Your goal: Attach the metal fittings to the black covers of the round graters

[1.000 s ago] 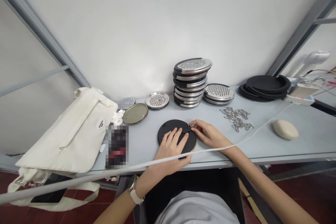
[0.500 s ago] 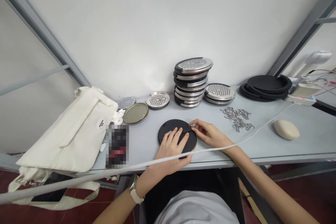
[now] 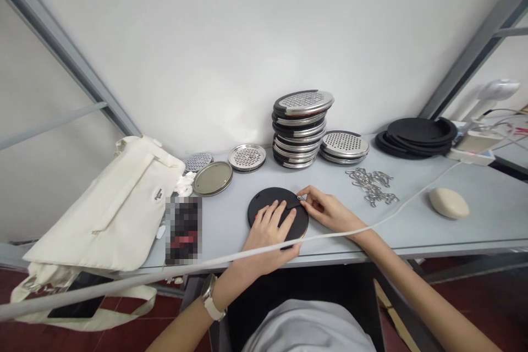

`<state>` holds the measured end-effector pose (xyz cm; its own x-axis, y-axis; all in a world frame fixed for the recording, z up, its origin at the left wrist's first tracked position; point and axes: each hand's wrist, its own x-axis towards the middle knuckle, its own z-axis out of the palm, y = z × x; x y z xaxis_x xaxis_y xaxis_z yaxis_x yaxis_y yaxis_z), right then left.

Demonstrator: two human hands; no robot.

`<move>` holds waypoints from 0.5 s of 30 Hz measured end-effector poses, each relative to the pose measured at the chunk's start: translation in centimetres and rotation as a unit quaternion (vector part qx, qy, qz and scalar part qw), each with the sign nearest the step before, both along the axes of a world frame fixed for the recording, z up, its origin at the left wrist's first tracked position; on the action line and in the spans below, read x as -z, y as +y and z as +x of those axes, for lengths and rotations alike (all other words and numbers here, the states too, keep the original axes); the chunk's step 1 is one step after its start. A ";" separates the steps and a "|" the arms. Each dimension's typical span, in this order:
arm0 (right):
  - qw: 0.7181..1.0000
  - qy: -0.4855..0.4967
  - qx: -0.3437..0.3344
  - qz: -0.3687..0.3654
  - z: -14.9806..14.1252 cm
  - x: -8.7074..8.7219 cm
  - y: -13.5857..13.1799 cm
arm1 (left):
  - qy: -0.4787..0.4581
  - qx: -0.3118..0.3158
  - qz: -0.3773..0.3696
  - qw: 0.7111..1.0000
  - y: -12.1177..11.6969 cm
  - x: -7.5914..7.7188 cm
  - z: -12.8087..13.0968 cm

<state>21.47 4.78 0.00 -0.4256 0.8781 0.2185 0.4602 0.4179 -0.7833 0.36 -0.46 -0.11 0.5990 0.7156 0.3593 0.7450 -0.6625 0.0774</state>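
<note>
A black round disc [image 3: 270,198] lies on the table in front of me. My left hand [image 3: 270,231] rests on top of it with the fingers spread, pressing it flat against the table. At the disc's right upper edge, my right hand [image 3: 325,209] pinches a small metal clip [image 3: 300,198] between thumb and index finger. The clip touches the disc's rim; its exact shape is mostly covered by the fingers. Loose metal clips [image 3: 373,186] of similar look lie in a heap to the right.
Behind the disc stands a tall stack of round graters [image 3: 301,137], with a shorter grater stack [image 3: 344,146] beside it. Black round parts [image 3: 421,135] are piled at right. A white cable [image 3: 322,236] crosses before my hands. A cream bag [image 3: 111,209] lies left.
Both hands hold nearly the same position on the disc and the clip. The whole view has shifted very slightly.
</note>
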 end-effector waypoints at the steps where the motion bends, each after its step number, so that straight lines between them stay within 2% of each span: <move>1: 1.000 -0.001 -0.001 -0.003 0.0 0.0 0.0 | 0.000 0.001 -0.001 1.000 0.0 0.0 0.0; 15: 1.000 -0.012 0.002 -0.010 -0.1 -0.2 -0.1 | 0.005 0.003 0.001 1.000 0.0 0.1 0.0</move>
<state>21.41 4.70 0.18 -0.4262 0.8844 0.1904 0.4803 0.3996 -0.7808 0.32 -0.41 -0.20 0.6068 0.7113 0.3547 0.7415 -0.6673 0.0698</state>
